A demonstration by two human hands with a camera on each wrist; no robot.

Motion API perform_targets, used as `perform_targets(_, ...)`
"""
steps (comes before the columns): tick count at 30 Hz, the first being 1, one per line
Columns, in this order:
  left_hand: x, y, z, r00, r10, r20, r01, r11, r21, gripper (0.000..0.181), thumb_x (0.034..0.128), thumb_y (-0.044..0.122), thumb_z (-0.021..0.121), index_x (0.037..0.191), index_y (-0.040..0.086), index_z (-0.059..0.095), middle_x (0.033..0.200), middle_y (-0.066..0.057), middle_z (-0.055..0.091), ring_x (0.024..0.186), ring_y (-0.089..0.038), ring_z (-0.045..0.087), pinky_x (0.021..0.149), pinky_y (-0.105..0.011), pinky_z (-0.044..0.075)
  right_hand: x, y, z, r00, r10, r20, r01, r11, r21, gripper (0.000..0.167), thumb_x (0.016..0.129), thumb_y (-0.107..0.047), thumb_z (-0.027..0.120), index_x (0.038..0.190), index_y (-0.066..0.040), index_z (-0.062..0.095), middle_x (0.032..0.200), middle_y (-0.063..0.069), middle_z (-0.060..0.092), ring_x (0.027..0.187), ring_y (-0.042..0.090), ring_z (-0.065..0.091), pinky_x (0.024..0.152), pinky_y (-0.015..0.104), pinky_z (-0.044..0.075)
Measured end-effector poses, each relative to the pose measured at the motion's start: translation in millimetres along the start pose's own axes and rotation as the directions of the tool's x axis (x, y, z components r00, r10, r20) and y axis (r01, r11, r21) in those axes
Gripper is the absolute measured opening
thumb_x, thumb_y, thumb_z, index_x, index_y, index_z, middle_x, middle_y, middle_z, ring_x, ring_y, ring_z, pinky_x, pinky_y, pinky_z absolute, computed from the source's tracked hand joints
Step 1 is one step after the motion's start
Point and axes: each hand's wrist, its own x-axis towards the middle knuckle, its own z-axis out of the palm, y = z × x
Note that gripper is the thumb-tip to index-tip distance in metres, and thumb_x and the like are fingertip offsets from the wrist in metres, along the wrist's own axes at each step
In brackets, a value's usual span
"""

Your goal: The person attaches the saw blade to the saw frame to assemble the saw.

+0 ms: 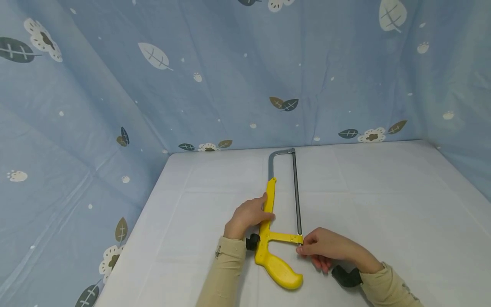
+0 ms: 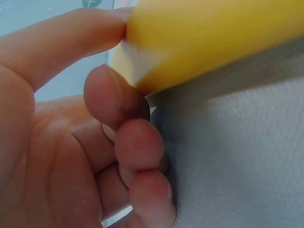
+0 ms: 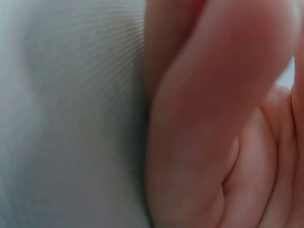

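1. Pinching the hacksaw [image 1: 281, 237] by its yellow frame, my left grip [image 1: 246, 214] is nearly closed.
2. My right grip [image 1: 333, 246] curls at the hacksaw's handle-side blade end; I cannot tell whether it pinches.
3. Beneath the hacksaw lies the white counter [image 1: 207, 187].

hacksaw [image 1: 281, 237]: 1 | hands [image 1: 249, 214] [image 1: 333, 246]: 2 | sleeves [image 1: 225, 270] [image 1: 389, 285]: 2 | table [image 1: 364, 192]: 1

Yellow hacksaw [image 1: 281, 237] with a grey metal bow [image 1: 271, 165] on a white-covered table [image 1: 383, 204]
Straight dark blade [image 1: 296, 192] spans the frame; bow near the far edge, curved handle [image 1: 283, 273] farthest from it.
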Motion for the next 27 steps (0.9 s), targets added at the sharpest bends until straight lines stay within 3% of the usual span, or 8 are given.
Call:
perform_targets(16,0.0,-0.4,-0.9,1.0,0.01,0.003,-0.01,1.0,0.012,0.075,0.0785,0.042,0.063,0.141,0.019,0.029,0.131,-0.004,0.047,0.098,-0.017,0.047,0.083,-0.036,0.039,1.7,5.4,-1.8,0.999,-0.046,0.011,0.046,0.999,0.0,0.036,0.083,-0.039,0.059,0.07,-0.005,0.058,0.048,0.001,0.051,0.035,0.013,0.047,0.036,0.023,0.038)
perform_targets(27,-0.3,0.0,-1.4,1.0,0.006,0.001,-0.006,1.0,0.001,0.074,0.0784,0.041,0.064,0.141,0.019,0.03,0.133,-0.003,0.045,0.102,-0.017,0.047,0.086,-0.037,0.038,3.9,4.7,-1.7,1.0,-0.007,-0.024,0.008,0.999,0.039,0.036,0.082,-0.041,0.059,0.075,-0.006,0.059,0.047,0.001,0.051,0.034,0.012,0.046,0.035,0.023,0.039)
